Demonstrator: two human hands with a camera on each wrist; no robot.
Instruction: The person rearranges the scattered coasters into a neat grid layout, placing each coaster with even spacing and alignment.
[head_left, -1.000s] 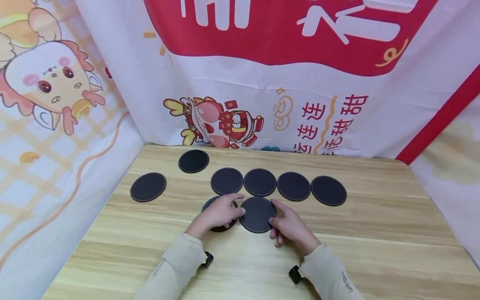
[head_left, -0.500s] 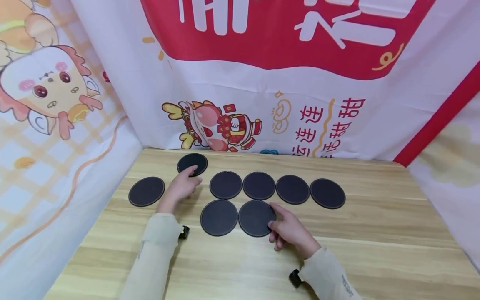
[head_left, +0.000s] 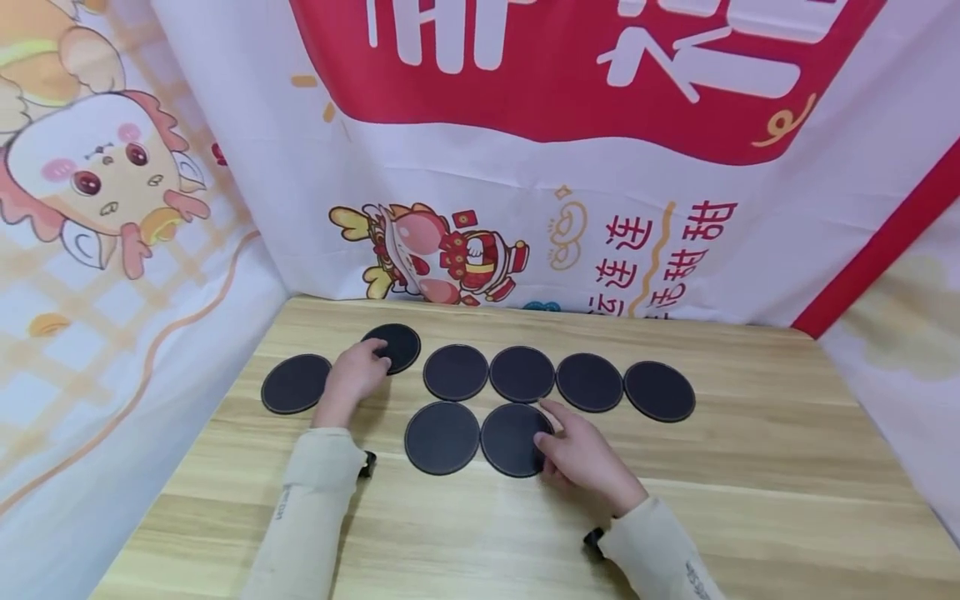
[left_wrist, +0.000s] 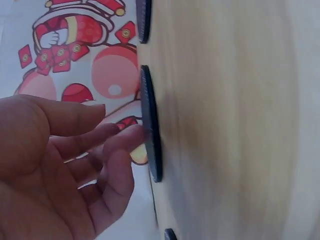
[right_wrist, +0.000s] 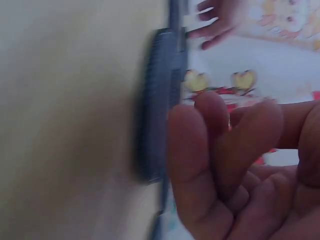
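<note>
Several round black coasters with stitched rims lie flat on the table. At the back left, my left hand (head_left: 354, 373) touches the top of one coaster (head_left: 400, 347) with its fingertips. In the left wrist view a bent finger meets that coaster's (left_wrist: 151, 125) face, while the thumb stays apart from it. My right hand (head_left: 585, 454) is at the right rim of the front-row coaster (head_left: 510, 439), its index finger stretched toward the far side. The right wrist view shows loosely bent fingers beside a blurred coaster edge (right_wrist: 156, 105); whether they touch it is unclear.
Beside the front-right coaster lies another (head_left: 442, 438). Behind them runs a row of several coasters, from the left one (head_left: 455, 372) to the right one (head_left: 660, 391). A separate coaster (head_left: 296, 384) lies at far left. A printed cloth (head_left: 465, 167) hangs behind the table.
My left hand has left the front-row coasters and reached the back-left one. That coaster has slid toward me and slightly right. My right hand stays at the front-right coaster, its thumb slightly further over it.
</note>
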